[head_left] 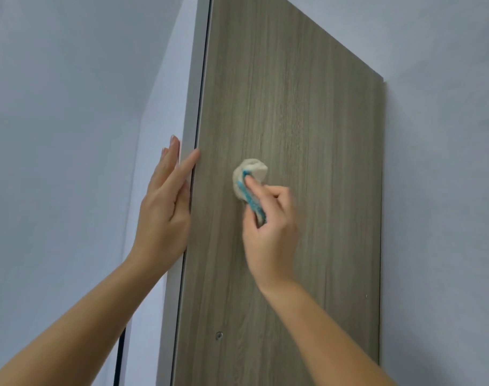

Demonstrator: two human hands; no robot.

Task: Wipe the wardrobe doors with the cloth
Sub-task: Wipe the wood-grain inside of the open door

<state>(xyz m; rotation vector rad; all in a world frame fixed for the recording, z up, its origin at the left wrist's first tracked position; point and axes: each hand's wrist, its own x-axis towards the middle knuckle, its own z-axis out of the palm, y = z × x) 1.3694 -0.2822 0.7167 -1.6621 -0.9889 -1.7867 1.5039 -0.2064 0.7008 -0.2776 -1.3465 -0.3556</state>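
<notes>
Pressing cloth (250,179) onto wardrobe door (307,135), right hand (268,227) clenched, left hand (165,207) flat, open.

A home bedroom is suggested: a tall wood-grain wardrobe door (293,135) is seen filling the centre of the frame, edged by plain pale painted walls (70,107) at left and right.
</notes>
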